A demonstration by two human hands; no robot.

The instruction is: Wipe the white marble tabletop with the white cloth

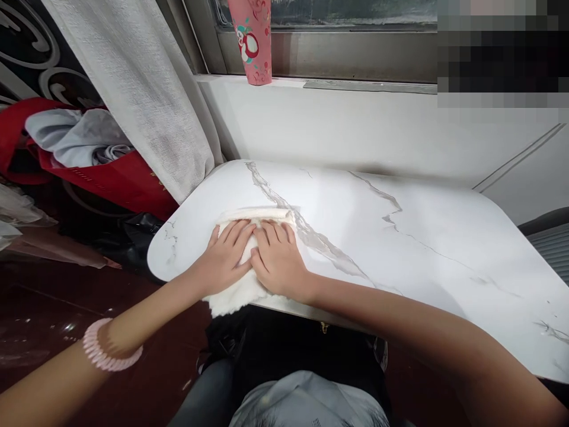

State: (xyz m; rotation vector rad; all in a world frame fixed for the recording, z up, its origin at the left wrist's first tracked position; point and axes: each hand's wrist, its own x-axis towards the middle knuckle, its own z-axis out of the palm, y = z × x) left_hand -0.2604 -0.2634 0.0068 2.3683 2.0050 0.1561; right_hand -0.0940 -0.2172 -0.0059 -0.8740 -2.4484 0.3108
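A cream-white cloth (235,299) lies on the left part of a white marble-patterned table (427,231), its far edge rolled or folded over. Its near end hangs past the table's front edge. My left hand (226,258) rests flat on the cloth with fingers stretched out, and a pink coiled band (102,350) circles that wrist. Beside it my right hand (280,258) also lies flat on the cloth, fingers pointing toward the folded edge. The two hands touch or nearly touch. Some fingertips reach the fold and are partly hidden there.
A pink patterned cup-like container (255,47) stands on the window ledge behind the table. A light curtain (146,89) hangs at the table's far left corner. Left of the table is a red bag (111,184) with grey clothes in it. A white wall (338,130) borders the back.
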